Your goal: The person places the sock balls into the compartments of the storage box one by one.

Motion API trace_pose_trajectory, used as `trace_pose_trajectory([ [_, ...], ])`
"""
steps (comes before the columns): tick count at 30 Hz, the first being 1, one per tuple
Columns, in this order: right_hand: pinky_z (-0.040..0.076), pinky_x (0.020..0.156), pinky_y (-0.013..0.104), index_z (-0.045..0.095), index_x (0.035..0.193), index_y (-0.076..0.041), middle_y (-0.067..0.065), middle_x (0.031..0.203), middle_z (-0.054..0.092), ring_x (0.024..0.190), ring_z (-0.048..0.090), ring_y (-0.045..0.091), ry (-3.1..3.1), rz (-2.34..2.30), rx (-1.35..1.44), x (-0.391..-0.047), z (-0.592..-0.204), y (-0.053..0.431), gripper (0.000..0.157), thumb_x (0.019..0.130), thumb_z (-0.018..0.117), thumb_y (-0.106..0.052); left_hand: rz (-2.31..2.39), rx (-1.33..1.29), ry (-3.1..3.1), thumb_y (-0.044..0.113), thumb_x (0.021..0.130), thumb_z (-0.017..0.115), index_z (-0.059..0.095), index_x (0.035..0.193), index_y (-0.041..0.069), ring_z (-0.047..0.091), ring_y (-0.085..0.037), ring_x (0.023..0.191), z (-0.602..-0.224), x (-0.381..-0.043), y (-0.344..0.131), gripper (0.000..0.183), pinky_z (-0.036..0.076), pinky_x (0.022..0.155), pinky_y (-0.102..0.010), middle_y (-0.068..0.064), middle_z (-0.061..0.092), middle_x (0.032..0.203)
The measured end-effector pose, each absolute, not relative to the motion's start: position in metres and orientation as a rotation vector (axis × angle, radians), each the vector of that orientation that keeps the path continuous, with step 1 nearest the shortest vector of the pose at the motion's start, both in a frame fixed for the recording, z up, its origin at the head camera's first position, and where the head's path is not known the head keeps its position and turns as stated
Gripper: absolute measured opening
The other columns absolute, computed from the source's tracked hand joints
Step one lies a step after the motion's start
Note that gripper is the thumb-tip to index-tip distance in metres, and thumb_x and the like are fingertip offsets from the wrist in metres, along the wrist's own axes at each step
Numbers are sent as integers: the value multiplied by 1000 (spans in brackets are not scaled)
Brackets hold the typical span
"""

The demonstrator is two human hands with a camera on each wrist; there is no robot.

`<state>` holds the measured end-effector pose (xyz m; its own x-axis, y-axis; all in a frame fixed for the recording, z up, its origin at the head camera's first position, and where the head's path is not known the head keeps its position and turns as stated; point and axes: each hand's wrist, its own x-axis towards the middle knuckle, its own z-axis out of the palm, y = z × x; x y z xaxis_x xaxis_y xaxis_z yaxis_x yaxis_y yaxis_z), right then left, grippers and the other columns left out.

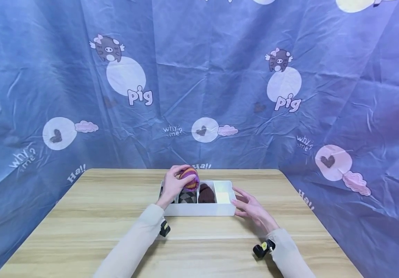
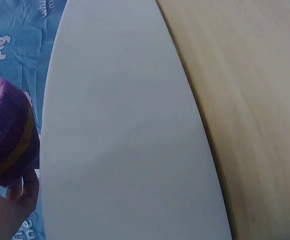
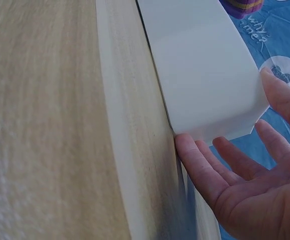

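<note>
My left hand (image 1: 174, 185) grips a rolled-up sock (image 1: 189, 178) with purple and orange stripes, thumb across its near side, over the white divided box (image 1: 199, 209). In the left wrist view the striped sock (image 2: 12, 137) shows above the fingers (image 2: 28, 192), past the box's long wall. Below it sits a grey-and-black checked sock (image 1: 187, 197), with a dark brown rolled sock (image 1: 206, 194) in the compartment to its right. Something dark in the left-end compartment is partly hidden by my left hand. My right hand (image 3: 257, 185) touches the box's right end with nearly straight fingers, thumb by the top rim.
The box stands on a light wood table (image 1: 123, 216), towards its far edge. Its right-end compartment (image 1: 223, 193) shows a pale floor. Behind and on both sides hangs a blue cloth (image 1: 206, 85) printed with pigs and lettering. Each wrist wears a small black camera (image 1: 165, 228).
</note>
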<state>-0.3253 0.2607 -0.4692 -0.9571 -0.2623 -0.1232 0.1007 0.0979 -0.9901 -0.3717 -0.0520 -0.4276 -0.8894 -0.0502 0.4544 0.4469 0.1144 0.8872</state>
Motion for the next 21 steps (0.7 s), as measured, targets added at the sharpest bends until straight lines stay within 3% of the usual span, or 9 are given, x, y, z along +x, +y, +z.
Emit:
trace_pose_trajectory([
  [5,56,89,38,21,157,-14,29,155,27,110,60,19,2103,-1930,-190,-325,-468,260,74,96,63,-20,-1840,-398,-2035,8,75,84,70,116,1,60,-33,105,-421,-365,-45,44,53,91,-48,-20,61,114],
  [8,56,89,37,21,157,-14,29,155,26,109,60,18,2098,-1933,-195,-324,-469,260,75,96,64,-20,-1842,-422,-2065,6,77,82,68,117,-3,61,-36,106,-407,-350,-41,44,54,91,-47,-23,60,115],
  [12,56,88,37,22,157,-14,29,155,26,108,61,18,2096,-1938,-177,-325,-469,260,74,96,64,-20,-1895,-426,-2047,9,75,84,70,117,2,61,-32,106,-412,-355,-33,45,56,90,-42,-18,61,116],
  [21,57,86,35,24,156,-15,28,155,28,106,63,19,2100,-1941,-137,-326,-469,260,74,95,65,-20,-1931,-436,-2038,20,71,88,74,113,12,61,-29,105,-423,-368,-16,45,56,90,-42,-11,62,116],
])
